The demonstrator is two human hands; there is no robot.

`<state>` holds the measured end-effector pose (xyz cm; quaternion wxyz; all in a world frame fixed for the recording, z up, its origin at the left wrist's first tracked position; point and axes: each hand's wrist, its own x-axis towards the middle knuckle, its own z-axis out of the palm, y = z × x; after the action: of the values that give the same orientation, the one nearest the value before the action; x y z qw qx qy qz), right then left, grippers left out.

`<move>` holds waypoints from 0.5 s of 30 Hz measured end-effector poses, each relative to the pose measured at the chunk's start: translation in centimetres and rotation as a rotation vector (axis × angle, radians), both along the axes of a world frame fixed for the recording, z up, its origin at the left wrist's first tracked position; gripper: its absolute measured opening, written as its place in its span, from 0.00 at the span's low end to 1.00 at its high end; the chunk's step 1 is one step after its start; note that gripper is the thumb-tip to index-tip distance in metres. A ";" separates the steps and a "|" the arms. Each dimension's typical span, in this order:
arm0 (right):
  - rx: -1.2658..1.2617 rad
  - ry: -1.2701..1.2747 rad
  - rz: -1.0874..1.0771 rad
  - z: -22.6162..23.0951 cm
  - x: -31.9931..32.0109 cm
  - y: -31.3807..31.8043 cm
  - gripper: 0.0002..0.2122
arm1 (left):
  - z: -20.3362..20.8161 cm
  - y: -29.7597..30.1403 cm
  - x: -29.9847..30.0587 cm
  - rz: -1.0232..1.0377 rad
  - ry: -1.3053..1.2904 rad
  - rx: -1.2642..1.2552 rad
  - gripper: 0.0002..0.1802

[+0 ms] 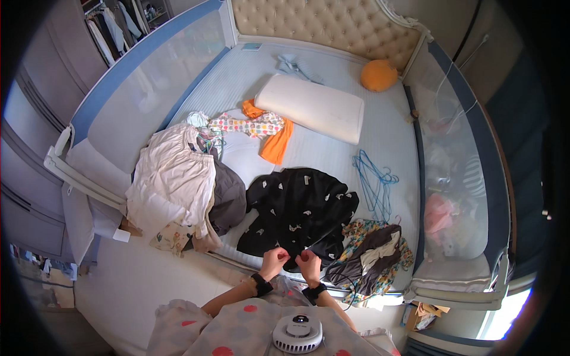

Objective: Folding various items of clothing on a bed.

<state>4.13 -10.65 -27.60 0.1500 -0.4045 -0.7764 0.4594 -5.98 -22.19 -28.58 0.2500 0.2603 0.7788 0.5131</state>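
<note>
A black garment (300, 204) with small white prints lies spread near the front edge of the bed, partly bunched, so its exact kind is hard to make out. At its near edge, my left hand (275, 264) is closed in a pinch on the dark cloth. Close beside it, my right hand (308, 266) pinches the same edge, fingers pressed together. To the left lies a heap with pale beige shorts (172, 178) over a dark grey garment (230, 199). Just right of my right hand is a rumpled floral and brown pile of clothes (380, 258).
Blue hangers (376, 185) lie on the right of the mattress. Farther back are a white pillow (312, 107), orange clothing (276, 147), a patterned child's garment (249, 124) and an orange round cushion (379, 75). Mesh bed rails (160, 65) line both sides.
</note>
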 end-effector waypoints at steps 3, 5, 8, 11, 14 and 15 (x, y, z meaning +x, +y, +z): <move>-0.051 0.092 -0.082 0.6 0.3 -0.8 0.11 | 0.9 0.4 0.4 -0.010 0.081 0.039 0.06; -0.161 0.088 -0.102 0.6 0.3 -0.8 0.11 | 1.5 0.6 1.0 -0.017 0.104 0.018 0.06; -0.022 -0.004 0.036 1.6 -0.3 -0.9 0.12 | 1.6 0.6 1.1 -0.014 0.104 -0.003 0.05; 0.044 0.038 0.134 1.4 -0.3 -0.6 0.12 | 1.0 0.3 1.0 0.008 0.079 -0.019 0.04; 0.073 0.017 0.145 1.3 0.1 -0.4 0.12 | 0.7 0.3 0.9 0.013 0.052 -0.030 0.04; 0.062 0.020 0.152 1.5 0.1 -0.4 0.12 | 0.7 0.3 0.9 0.016 0.032 -0.020 0.04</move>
<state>4.25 -11.05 -26.13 0.1349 -0.3347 -0.8172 0.4494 -5.09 -21.91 -27.93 0.2359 0.2598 0.7899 0.5029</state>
